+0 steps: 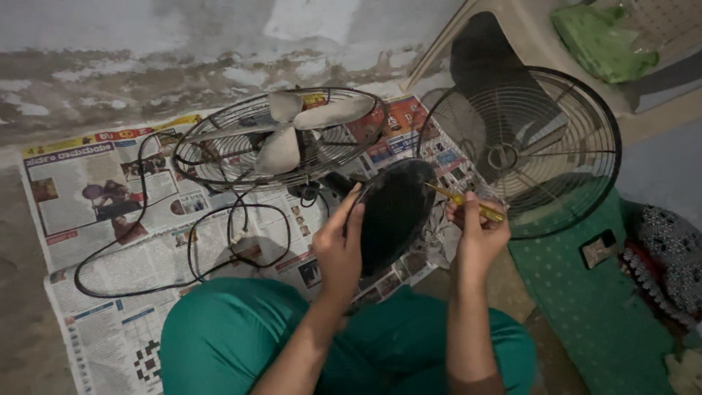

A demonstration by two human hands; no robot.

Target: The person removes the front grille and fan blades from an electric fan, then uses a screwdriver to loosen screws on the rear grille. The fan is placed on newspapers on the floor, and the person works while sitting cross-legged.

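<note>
- Black round motor cover [395, 212], domed and plastic-looking, sits centre frame, tilted on edge above the person's lap, in front of the fan's motor end.
- Left hand [338, 245] closed around the cover's left rim; fingers [354, 201] curl over the upper-left edge, thumb side hidden behind it.
- Right hand [479, 238] just right of the cover, fingers wrapped shut on a yellow-handled screwdriver [468, 202].
- Screwdriver's long axis runs from lower right at the hand up-left toward the cover's upper-right rim; tip reaches the rim or just inside it, exact contact point too dark to tell.
- Key relation: the cover lies between the two hands, left hand bracing one side, tool coming in from the opposite side; the right hand is the nearer one to the tool end.
- Rear fan guard with three pale blades [292, 128] lies tilted on newspaper [110, 219], upper centre-left of frame, behind the cover.
- Loose front grille [526, 150] stands on edge at upper right, leaning against a pale plastic chair [512, 29].
- Black power cord [146, 241] loops over the newspaper at left, apart from both hands.
- Green dotted cloth [585, 292] at lower right; green trousers [234, 336] fill the bottom edge.
- Green plastic bag [599, 40] on the chair seat, top right corner.
</note>
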